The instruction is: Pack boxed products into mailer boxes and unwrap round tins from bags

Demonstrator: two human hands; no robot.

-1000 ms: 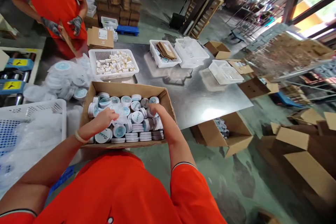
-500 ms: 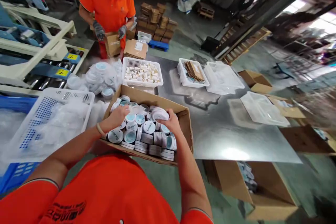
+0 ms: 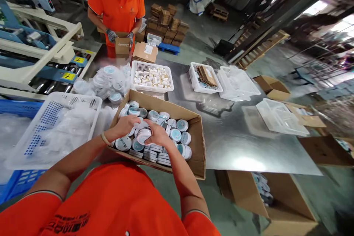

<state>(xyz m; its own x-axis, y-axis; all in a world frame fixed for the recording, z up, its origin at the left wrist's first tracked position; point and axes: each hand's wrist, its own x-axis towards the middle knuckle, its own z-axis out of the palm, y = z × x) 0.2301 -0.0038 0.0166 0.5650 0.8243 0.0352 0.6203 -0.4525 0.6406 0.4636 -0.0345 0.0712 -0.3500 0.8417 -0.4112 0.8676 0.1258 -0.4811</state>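
Observation:
An open cardboard box [image 3: 166,102] stands in front of me, filled with round flat white discs with white or pale blue printed faces [image 3: 176,135]. Over its contents, my right hand [image 3: 157,132] is closed around a short stack of these discs [image 3: 144,136], thumb and fingers at the rim. My left hand [image 3: 126,124] pinches a thin clear plastic bag [image 3: 141,122], right beside the stack. The bag's mouth is partly hidden by my fingers.
A white basket of plastic bags [image 3: 95,99] stands at left, near bagged discs [image 3: 109,77]. Beyond the box is a basket of small bottles [image 3: 153,89]. Across the metal table [image 3: 229,132], a person in orange [image 3: 118,7] holds a small carton [image 3: 122,46]. Baskets sit farther right.
My right hand has moved left with the stack of discs, from the box's right side to beside my left hand. The person opposite has turned the small carton more upright.

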